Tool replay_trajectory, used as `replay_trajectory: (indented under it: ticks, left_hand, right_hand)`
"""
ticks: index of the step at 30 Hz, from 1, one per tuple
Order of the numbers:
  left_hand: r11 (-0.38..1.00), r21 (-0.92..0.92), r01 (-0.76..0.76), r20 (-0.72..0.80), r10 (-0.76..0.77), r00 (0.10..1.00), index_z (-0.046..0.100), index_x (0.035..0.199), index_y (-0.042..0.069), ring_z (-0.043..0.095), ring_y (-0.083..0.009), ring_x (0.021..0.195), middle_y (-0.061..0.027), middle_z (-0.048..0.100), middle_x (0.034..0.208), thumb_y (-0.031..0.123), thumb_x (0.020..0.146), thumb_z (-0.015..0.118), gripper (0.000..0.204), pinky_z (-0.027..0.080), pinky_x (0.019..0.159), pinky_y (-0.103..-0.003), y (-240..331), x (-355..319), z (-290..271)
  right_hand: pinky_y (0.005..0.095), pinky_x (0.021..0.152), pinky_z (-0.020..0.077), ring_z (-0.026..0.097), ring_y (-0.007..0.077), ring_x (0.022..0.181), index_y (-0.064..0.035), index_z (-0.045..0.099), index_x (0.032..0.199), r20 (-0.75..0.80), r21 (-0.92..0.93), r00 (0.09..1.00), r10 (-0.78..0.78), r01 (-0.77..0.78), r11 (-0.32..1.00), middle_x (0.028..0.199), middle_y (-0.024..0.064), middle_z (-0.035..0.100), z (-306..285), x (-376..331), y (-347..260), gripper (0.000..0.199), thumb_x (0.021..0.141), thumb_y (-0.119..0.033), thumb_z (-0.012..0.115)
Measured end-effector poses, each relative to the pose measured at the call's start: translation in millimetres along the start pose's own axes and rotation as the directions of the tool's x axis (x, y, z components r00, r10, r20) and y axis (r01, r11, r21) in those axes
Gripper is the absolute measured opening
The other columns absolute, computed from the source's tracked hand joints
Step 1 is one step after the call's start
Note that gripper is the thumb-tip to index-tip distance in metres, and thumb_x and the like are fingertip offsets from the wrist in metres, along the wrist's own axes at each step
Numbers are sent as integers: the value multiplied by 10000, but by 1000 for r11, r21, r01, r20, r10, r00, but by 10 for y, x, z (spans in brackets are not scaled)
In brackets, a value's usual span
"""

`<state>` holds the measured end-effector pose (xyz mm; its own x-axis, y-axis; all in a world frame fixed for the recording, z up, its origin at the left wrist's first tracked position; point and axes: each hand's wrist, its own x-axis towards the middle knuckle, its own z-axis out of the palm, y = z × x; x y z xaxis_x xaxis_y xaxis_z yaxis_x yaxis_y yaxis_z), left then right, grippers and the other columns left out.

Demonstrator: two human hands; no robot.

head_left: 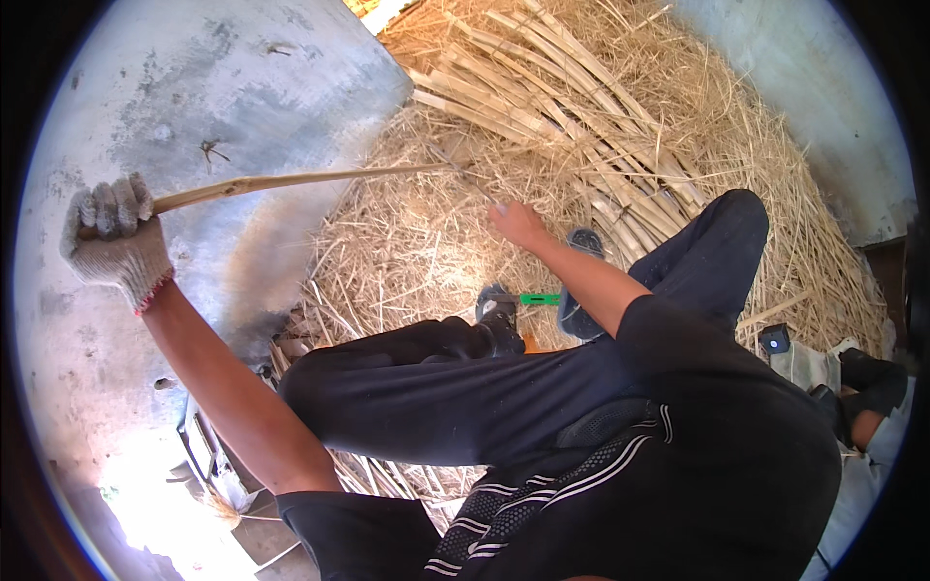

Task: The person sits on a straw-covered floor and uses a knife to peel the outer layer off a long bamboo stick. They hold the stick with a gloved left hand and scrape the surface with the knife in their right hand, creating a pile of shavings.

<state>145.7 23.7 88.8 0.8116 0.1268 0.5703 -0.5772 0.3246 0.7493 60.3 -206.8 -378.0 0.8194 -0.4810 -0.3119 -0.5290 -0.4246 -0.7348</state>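
My left hand [116,232], in a knitted work glove with a red cuff edge, is raised at the left, its fingers wrapped round one end of a long bamboo strip [262,184]. The strip runs to the right, slightly bowed, over the straw-like shavings. My bare right hand [518,225] is closed on a slim, knife-like tool [473,182]. This tool crosses the strip's far end; its exact shape is hard to make out against the shavings. Below my right hand, a green-handled tool [539,299] lies between my dark shoes.
Several split bamboo strips [581,107] lie in a pile beyond my right hand, on a deep heap of shavings [407,242]. A stained pale wall [242,87] rises at the left, another pale panel [823,116] at the right. A small black box [774,338] sits at the right.
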Motion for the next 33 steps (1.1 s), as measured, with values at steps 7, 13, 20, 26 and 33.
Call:
replay_trajectory:
  ticks: [7, 13, 20, 26, 33]
  left_hand:
    - [986, -131, 100, 210, -71, 975, 275, 514, 180, 164, -142, 418, 20, 196, 463, 167, 756, 510, 337, 246, 446, -305, -52, 259, -404]
    - [990, -122, 73, 223, -45, 974, 265, 532, 182, 154, -141, 411, 18, 187, 467, 169, 758, 503, 328, 217, 425, -312, -24, 256, -489]
    - [990, -104, 100, 207, -77, 975, 286, 526, 174, 162, -145, 415, 14, 190, 469, 162, 765, 508, 326, 233, 437, -302, 27, 162, -277]
    - [985, -155, 76, 240, -37, 970, 309, 535, 167, 200, -131, 388, 22, 210, 467, 170, 794, 480, 310, 224, 385, -309, -1, 150, -120]
    - [998, -57, 28, 132, -20, 991, 293, 546, 178, 216, -127, 420, 29, 208, 486, 182, 791, 476, 306, 239, 431, -310, -84, 163, 0]
  right_hand:
    - [475, 736, 529, 665, 387, 720, -53, 691, 1040, 191, 113, 981, 20, -42, 993, 811, 174, 688, -266, -65, -451, 498, 902, -482, 480]
    - [460, 756, 528, 673, 366, 807, -11, 681, 1011, 164, -2, 981, -102, 103, 995, 881, 201, 687, -254, -141, -474, 521, 904, -482, 484]
    - [477, 824, 529, 659, 406, 912, 21, 672, 1019, 41, -73, 998, 37, -34, 997, 986, 276, 664, 2, 160, 184, 545, 893, -488, 520]
    - [392, 508, 519, 631, 268, 552, 50, 624, 986, 371, 583, 907, 202, -396, 709, 740, 195, 645, 188, 160, 198, 562, 905, -502, 554]
    - [405, 506, 504, 614, 256, 538, 64, 632, 883, 220, 246, 975, 37, -92, 965, 688, 176, 620, -84, -63, -96, 588, 912, -519, 562]
